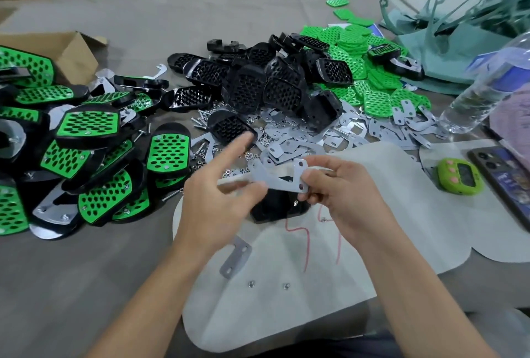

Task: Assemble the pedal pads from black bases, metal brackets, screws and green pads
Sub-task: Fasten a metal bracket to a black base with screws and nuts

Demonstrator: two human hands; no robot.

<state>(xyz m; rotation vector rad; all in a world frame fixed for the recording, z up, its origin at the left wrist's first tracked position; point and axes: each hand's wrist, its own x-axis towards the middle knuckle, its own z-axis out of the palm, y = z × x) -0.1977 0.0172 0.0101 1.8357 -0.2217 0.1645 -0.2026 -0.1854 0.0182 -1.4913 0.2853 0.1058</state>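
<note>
Head view: left hand (pixel 218 202) and right hand (pixel 341 194) pinch a flat grey metal bracket (pixel 282 178); align its holes squarely over the black plastic base (pixel 272 210).

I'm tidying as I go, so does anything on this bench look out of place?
A small flat bracket and two nuts lie alone on the white sheet, apart from the parts piles. Nothing looks damaged.
</note>
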